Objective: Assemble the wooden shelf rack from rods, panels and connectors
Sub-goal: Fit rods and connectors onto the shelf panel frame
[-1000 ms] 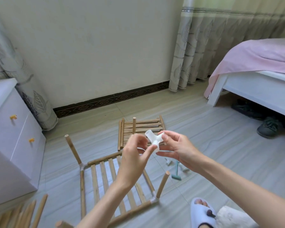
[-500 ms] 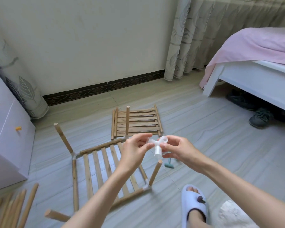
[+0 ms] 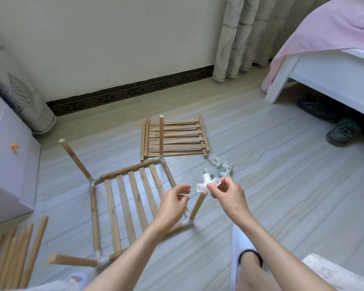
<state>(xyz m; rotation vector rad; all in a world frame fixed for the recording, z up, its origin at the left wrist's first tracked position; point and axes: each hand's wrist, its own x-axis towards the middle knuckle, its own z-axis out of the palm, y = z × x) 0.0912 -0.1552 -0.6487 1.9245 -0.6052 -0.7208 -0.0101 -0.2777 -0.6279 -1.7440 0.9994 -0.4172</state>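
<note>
Pinching white plastic connector (image 3: 207,183) in right hand (image 3: 229,195), directly atop tilted near-right rod (image 3: 198,206); socket pointing down along rod's long axis. Hovering left hand (image 3: 173,201) just beside, fingers loosely curled, holding nothing.

Grey tiled floor (image 3: 271,185) fills the lower frame. At centre lies a slatted panel (image 3: 132,198) with four rods rising from its corner connectors. Above it, a stack of panels (image 3: 177,137) lies flat. To the right of the stack, a heap of connectors (image 3: 221,165). At lower left, a bundle of loose rods (image 3: 15,248). At left stands a white cabinet (image 3: 6,164); at upper right a bed (image 3: 328,76), shoes (image 3: 340,131) beside and beneath it.
</note>
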